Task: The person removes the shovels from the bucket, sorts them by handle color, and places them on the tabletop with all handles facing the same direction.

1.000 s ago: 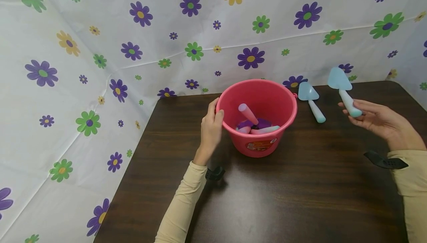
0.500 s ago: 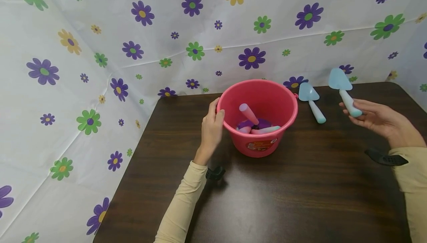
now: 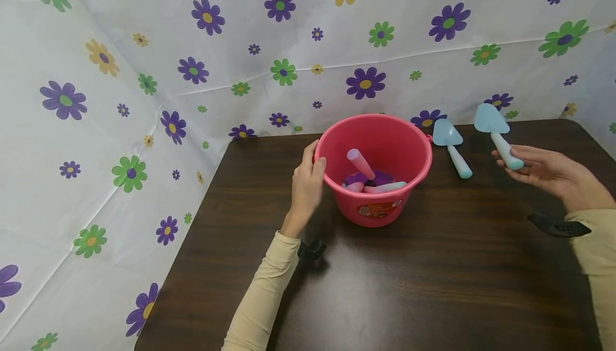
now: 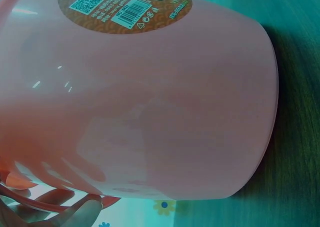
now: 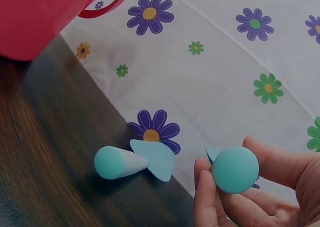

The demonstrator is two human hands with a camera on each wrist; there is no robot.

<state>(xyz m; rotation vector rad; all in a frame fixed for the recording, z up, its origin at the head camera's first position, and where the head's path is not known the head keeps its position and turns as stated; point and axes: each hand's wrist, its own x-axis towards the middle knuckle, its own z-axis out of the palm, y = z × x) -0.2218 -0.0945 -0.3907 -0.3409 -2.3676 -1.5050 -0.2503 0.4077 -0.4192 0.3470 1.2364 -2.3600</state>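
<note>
A pink bucket (image 3: 372, 209) stands upright on the table, with several handled pieces inside, among them a lilac handle (image 3: 361, 163) that leans up. My left hand (image 3: 307, 190) grips the bucket's left rim, thumb in front. The left wrist view shows fingers (image 4: 85, 212) at the bucket's handle by the rim. Off to the right, my right hand (image 3: 548, 174) holds a toy trowel (image 3: 502, 150) by the end of its white and mint handle, its pale blue blade pointing away. A second, similar trowel (image 3: 459, 161) lies on the table between the bucket and my right hand.
The dark wooden table (image 3: 409, 287) ends at a white sheet (image 3: 231, 30) printed with flowers, which hangs behind it and along the left. A black band (image 3: 558, 225) is at the right wrist, and another wrist device (image 3: 312, 249) is at the left.
The trowel in my right hand has dipped slightly at the blade. My left hand keeps its place on the bucket's rim, and the head view has shifted a little.
</note>
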